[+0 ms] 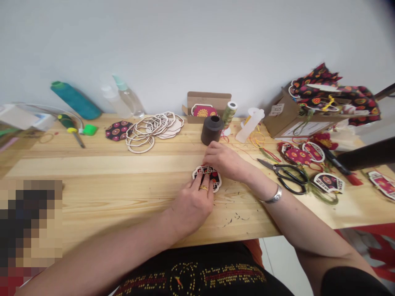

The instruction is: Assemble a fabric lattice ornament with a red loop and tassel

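The small framed cloth piece (218,181) lies flat on the worktop (123,185), just past the left hand (193,205) and under its fingertips. Those fingers are a bit apart and press down. The right hand (222,160) is curled at the far edge, by the black spool (212,132); I can't tell if it pinches anything. The piece looks almost round, with no clear long side.

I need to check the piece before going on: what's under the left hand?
Under the left hand is a scalloped ornament with a pale openwork frame and dark fabric with red patches. Its right side shows; the part directly beneath the fingers is covered.
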`<move>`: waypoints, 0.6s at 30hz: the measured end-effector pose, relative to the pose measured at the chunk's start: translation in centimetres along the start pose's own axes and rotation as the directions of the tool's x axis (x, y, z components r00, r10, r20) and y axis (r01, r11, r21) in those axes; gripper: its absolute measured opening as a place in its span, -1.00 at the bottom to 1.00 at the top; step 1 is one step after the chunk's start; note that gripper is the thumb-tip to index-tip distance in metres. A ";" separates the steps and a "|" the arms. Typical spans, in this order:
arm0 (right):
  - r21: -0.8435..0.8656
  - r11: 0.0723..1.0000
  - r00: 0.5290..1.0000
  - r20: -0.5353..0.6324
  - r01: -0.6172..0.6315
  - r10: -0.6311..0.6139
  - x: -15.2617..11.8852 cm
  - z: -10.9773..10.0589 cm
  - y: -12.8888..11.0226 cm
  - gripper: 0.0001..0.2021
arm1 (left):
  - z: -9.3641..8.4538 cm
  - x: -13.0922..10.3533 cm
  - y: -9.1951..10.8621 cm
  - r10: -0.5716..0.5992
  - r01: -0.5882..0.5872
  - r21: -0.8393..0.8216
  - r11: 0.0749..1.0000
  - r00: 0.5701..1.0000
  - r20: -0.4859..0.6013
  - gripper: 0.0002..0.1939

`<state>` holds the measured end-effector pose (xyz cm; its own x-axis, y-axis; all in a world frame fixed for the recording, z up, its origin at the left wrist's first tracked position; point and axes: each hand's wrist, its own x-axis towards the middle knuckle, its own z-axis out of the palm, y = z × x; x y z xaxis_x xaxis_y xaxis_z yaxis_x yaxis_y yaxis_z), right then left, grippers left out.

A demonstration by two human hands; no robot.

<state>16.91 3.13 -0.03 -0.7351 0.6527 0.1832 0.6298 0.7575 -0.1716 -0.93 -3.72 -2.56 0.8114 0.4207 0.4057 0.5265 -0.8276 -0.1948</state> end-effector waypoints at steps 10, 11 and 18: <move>0.073 0.997 0.999 -0.038 0.002 0.000 -0.1 0.4 0.3 -0.74 | -0.2 0.1 0.0 -0.003 0.003 -0.006 1.000 1.000 0.017 -0.73; 0.098 0.995 0.999 -0.048 -0.004 0.009 -0.1 0.4 0.3 -0.74 | -0.2 0.1 0.0 -0.003 0.003 -0.005 1.000 1.000 0.013 -0.73; 0.221 0.974 0.997 -0.050 -0.053 0.065 -0.1 0.1 0.0 -0.77 | -0.2 0.1 0.0 -0.003 0.003 0.006 1.000 1.000 0.018 -0.73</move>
<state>17.03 3.07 -0.13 -0.6788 0.7006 0.2199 0.5968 0.7009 -0.3906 -0.84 -3.73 -2.36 0.8141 0.4297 0.3906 0.5304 -0.8240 -0.1993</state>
